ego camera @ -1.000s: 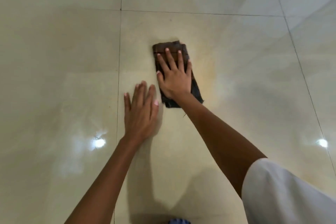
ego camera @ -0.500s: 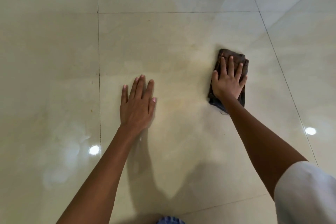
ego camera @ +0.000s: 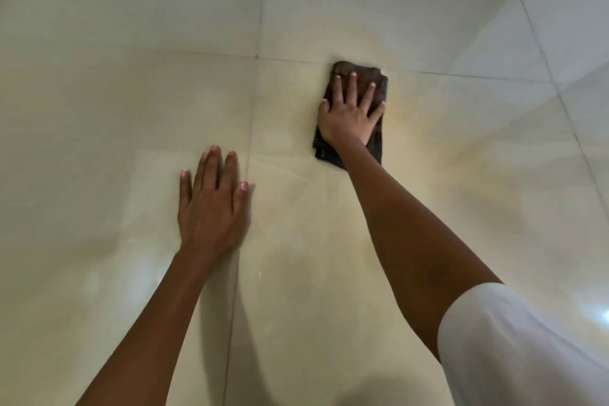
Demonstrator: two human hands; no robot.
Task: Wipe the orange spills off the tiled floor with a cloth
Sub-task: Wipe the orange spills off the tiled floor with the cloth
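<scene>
A folded dark brown cloth (ego camera: 379, 77) lies flat on the glossy cream tiled floor (ego camera: 131, 92), just below a grout line. My right hand (ego camera: 351, 112) presses down on it with straight, spread fingers. My left hand (ego camera: 212, 204) rests flat on the floor nearer to me and to the left, fingers straight, holding nothing. A faint orange-yellow smear (ego camera: 425, 135) shows on the tile to the right of the cloth, with more pale staining (ego camera: 487, 217) lower right.
Grout lines (ego camera: 260, 56) cross just left of the cloth and beyond it. My white sleeve (ego camera: 514, 346) fills the lower right corner. Bright light reflections sit at the top edge and far right.
My right hand has slid the cloth away from me, up near the far grout line. The view has shifted, and my left hand stays flat on the floor.
</scene>
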